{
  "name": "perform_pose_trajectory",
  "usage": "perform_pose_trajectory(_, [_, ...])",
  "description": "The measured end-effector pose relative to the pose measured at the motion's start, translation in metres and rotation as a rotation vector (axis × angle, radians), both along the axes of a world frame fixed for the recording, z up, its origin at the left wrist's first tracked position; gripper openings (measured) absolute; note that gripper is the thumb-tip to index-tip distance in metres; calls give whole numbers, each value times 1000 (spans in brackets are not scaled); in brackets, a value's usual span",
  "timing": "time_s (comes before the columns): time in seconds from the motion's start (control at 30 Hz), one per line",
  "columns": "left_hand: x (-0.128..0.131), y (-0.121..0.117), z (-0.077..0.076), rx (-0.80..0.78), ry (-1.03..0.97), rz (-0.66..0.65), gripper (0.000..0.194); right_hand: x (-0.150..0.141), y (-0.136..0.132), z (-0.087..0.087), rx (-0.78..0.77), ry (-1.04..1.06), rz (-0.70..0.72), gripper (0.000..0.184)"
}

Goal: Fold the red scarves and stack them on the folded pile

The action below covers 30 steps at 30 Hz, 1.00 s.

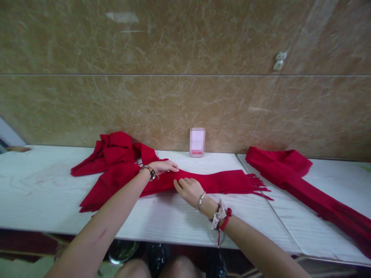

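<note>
A red fringed scarf point(220, 182) lies lengthwise on the white table, its tasselled end to the right. At its far edge, my left hand point(164, 166) has its fingers closed on the cloth. My right hand point(189, 190) grips the near edge with curled fingers, a little to the right of the left one. Left of my hands, the cloth spreads into loose folds point(110, 187), and a crumpled red scarf point(117, 150) sits against the wall side; where one ends and the other begins is hard to tell.
Another red scarf point(290, 177) lies slantwise at the right, across the table point(179, 227). A phone point(197, 143) leans upright against the marbled wall point(185, 108). A small white cat-shaped hook point(279, 61) is fixed higher up. Below the table edge is a bowl point(123, 251).
</note>
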<state>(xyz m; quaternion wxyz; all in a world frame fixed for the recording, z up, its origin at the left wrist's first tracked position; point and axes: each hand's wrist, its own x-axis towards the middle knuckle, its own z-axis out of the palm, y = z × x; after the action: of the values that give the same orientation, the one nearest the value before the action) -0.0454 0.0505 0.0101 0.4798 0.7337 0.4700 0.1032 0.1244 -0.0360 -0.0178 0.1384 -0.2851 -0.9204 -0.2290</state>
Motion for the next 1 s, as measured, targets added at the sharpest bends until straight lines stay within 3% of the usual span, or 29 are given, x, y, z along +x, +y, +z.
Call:
perform_pose_trajectory(0.23, [30, -1, 31, -75, -186, -42, 39, 36, -5, 15, 24, 117, -101, 31])
perform_pose_trajectory(0.43, [77, 9, 62, -46, -228, -82, 33, 78, -10, 38, -8, 277, -237, 33])
perform_pose_trajectory(0.6, [119, 18, 79, 6, -228, -120, 29, 117, -12, 54, 38, 379, -341, 34])
perform_pose_trajectory(0.8, [170, 29, 84, 0, -197, -200, 28, 161, -11, 55, 90, 355, -445, 34])
perform_pose_trajectory(1.0, [210, 38, 71, 36, -134, -263, 23, 189, -12, 42, 38, 223, -538, 33])
